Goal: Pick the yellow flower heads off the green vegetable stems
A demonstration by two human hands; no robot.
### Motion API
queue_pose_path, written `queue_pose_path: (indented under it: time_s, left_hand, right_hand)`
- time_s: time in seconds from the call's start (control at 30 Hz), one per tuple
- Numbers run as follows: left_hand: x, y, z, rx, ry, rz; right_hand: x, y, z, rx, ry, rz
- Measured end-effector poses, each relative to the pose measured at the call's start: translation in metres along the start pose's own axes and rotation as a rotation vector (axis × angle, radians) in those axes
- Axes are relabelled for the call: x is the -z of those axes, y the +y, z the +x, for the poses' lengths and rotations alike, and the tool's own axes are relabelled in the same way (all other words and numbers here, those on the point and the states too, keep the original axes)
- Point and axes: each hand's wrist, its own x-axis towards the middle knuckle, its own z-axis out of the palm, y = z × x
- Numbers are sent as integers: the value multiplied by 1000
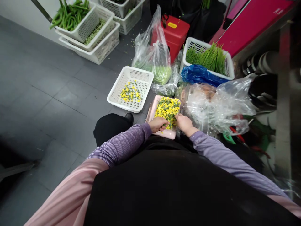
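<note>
A pale pink tray (170, 135) heaped with yellow flowers (167, 110) on green stems lies close in front of my body. Over the tray's near left part, my left hand (158, 124) is closed, with green and yellow flower bits at its fingertips. My right hand (184, 123) is closed in a pinch at the tray's right edge, beside the flowers; what its fingers hold is too small to make out. Just beyond, to the left, a white perforated basket (115, 94) stands on the floor with a small scatter of the same yellow flowers (130, 92) inside.
Clear plastic bags (211, 106) crowd the right side, near a basket of green stalks (207, 59) and a blue bag (199, 75). Ahead are a tied bag of greens (156, 59) and a red bin (174, 34). Stacked white baskets (94, 55) hold green peppers (70, 14).
</note>
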Motion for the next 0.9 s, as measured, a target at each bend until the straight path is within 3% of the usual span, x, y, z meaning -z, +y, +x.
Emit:
queue_pose_path:
  time_s: [0.2, 0.33, 0.5, 0.77, 0.9]
  left_hand:
    - [-1, 1, 0, 33, 5, 12]
    - [-3, 1, 2, 42, 14, 20]
    - [-5, 0, 1, 41, -52, 59]
    - [-7, 2, -6, 6, -227, 84]
    - [-8, 1, -8, -26, -239, 143]
  right_hand:
    - [1, 30, -2, -52, 122, 391]
    - [13, 36, -14, -103, 10, 814]
    - [34, 22, -36, -88, -145, 1265]
    - [43, 13, -42, -100, -313, 1491]
    - [45, 12, -41, -103, -367, 1510]
